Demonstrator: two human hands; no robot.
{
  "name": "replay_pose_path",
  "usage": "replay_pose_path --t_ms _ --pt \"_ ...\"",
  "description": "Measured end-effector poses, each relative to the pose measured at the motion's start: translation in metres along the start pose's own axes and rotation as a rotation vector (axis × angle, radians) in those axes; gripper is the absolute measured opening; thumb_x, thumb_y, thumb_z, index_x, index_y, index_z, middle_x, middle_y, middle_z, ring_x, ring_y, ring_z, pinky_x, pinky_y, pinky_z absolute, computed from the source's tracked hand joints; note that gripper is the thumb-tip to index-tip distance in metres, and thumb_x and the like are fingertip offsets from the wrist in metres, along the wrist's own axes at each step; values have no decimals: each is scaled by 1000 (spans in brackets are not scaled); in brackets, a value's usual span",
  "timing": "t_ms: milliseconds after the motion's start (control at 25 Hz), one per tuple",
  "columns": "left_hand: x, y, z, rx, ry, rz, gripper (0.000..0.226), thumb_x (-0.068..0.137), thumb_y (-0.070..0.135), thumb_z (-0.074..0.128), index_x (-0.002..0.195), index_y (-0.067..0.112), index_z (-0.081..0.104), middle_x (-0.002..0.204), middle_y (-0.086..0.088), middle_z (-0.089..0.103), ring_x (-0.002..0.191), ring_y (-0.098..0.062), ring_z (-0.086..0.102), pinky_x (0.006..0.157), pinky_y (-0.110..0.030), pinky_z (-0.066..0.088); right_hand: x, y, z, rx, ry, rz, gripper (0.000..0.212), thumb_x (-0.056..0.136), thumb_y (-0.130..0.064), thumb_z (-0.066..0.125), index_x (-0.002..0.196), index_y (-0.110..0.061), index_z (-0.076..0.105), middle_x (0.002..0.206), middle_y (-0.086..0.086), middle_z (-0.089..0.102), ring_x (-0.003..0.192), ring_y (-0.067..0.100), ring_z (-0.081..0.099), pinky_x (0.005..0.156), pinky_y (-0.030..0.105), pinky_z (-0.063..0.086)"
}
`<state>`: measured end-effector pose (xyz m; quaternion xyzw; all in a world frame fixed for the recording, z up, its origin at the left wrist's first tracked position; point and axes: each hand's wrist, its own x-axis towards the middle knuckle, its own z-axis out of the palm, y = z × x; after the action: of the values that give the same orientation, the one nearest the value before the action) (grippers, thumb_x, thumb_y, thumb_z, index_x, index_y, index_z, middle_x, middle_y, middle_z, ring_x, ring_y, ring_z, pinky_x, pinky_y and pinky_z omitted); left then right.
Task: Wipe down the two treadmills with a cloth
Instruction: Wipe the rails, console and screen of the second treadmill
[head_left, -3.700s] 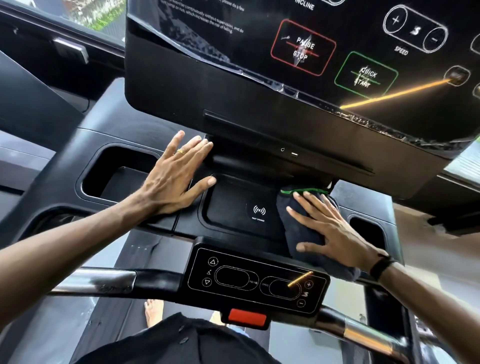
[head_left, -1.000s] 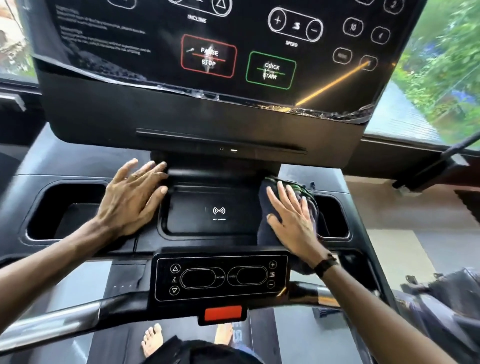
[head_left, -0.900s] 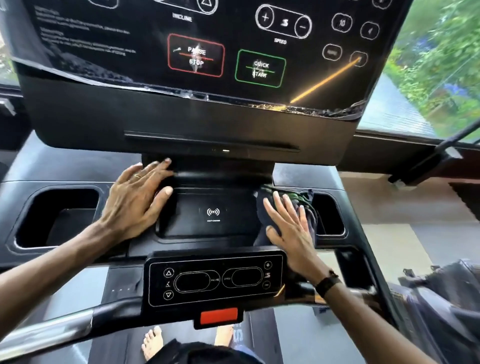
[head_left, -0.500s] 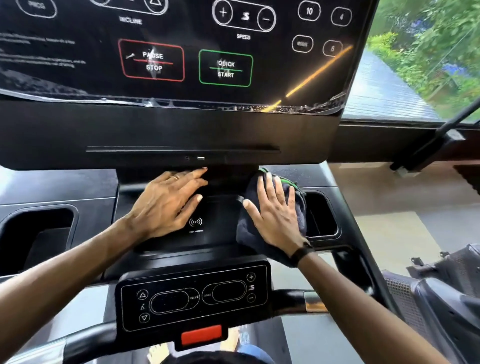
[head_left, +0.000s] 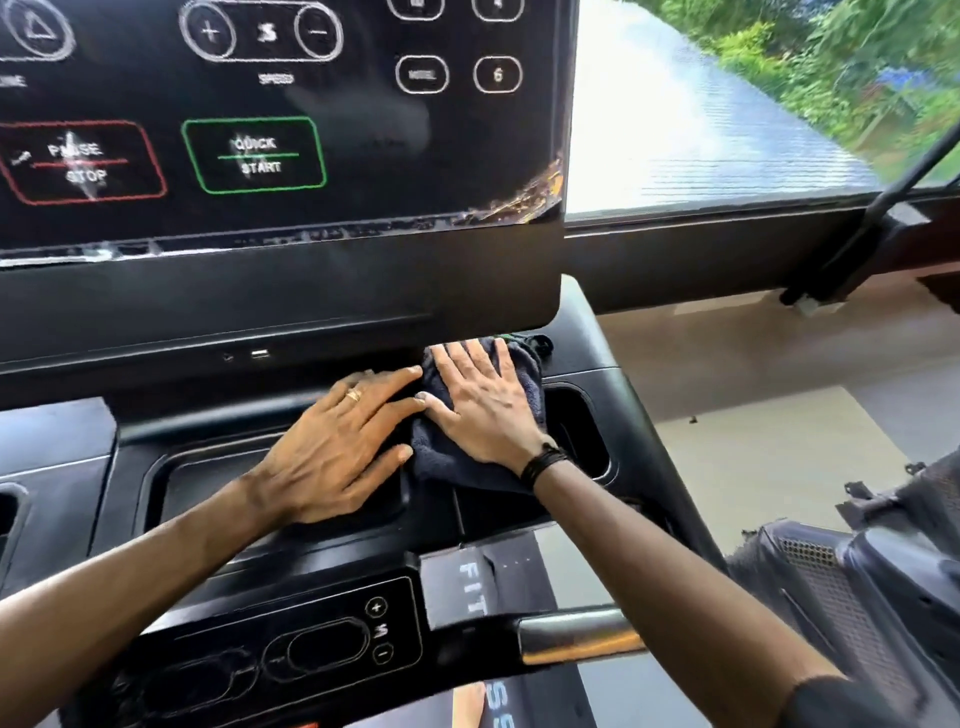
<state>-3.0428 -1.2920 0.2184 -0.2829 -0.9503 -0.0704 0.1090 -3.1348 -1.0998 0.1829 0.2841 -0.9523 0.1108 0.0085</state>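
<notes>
The treadmill console (head_left: 582, 332) filled the view, its touchscreen (head_left: 280, 119) overhanging the tray's back edge. The left hand (head_left: 332, 447) lay flat, fingers straight, bracing in the centre recess. The right hand (head_left: 485, 410), fingers spread, pressed the dark cloth (head_left: 441, 462) onto the ledge beside the right cup holder (head_left: 576, 431). Even palm pressure and overlapping strokes into that back corner would likely clean best.
</notes>
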Motion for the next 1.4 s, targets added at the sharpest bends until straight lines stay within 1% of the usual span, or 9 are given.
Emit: replay_pose_path --t_ms 160,320,360,480,680,840,960,1200,1400 --pt "30 24 10 -77 6 27 60 97 46 38 142 7 44 156 -18 34 149 -28 27 122 -53 15 13 11 -11 -6 16 -96 71 89 -51 8 139 -24 50 141 1 53 134 26 42 115 50 21" --pt "64 58 33 -238 -1 -69 70 94 52 41 146 6 38 160 -15 24 152 -26 13 122 -52 4 46 39 -25 68 -89 49 31 99 -39 36 83 -21 56 102 -1 67 111 24 60 82 32 37" --pt "66 62 38 -238 -7 -92 71 94 54 39 148 6 36 161 -13 21 153 -26 11 122 -52 2 52 52 -26 114 -62 104 14 97 -33 53 96 -20 61 117 3 65 122 23 55 85 28 38" --pt "62 65 44 -179 -43 -107 70 97 57 33 149 10 35 164 -8 16 153 -24 11 121 -52 -1 74 95 -33 196 -78 205 88 85 -38 72 155 -18 23 163 6 21 151 24 16 118 36 19" --pt "66 65 44 -112 -94 -102 71 99 61 24 148 11 34 164 -4 14 153 -19 11 121 -52 -3 79 164 -31 281 -65 503 74 93 -70 31 157 -35 17 167 -1 8 152 26 8 120 55 11" --pt "65 66 43 -174 -53 -141 71 98 62 24 148 12 35 163 -1 15 152 -16 15 122 -49 -5 20 193 -18 571 -62 729 72 93 -70 33 154 -32 25 156 10 34 138 36 38 111 50 31" --pt "67 68 43 -233 -22 -148 70 96 59 30 149 13 34 164 1 14 152 -15 15 122 -50 -5 -28 167 -14 472 -31 871 73 96 -67 27 154 -21 26 150 17 40 132 41 42 106 52 33" --pt "67 68 41 -256 -5 -127 70 95 57 36 149 12 34 164 2 14 152 -17 15 121 -55 2 -30 107 -13 -33 -14 670 73 100 -59 23 157 -15 16 160 27 20 142 49 24 105 69 26" --pt "68 66 44 -237 -40 -115 66 97 60 31 148 18 37 164 5 18 152 -15 15 120 -56 4 52 167 -19 241 -71 517 70 94 -68 31 156 -38 15 166 10 12 148 37 18 116 59 19"
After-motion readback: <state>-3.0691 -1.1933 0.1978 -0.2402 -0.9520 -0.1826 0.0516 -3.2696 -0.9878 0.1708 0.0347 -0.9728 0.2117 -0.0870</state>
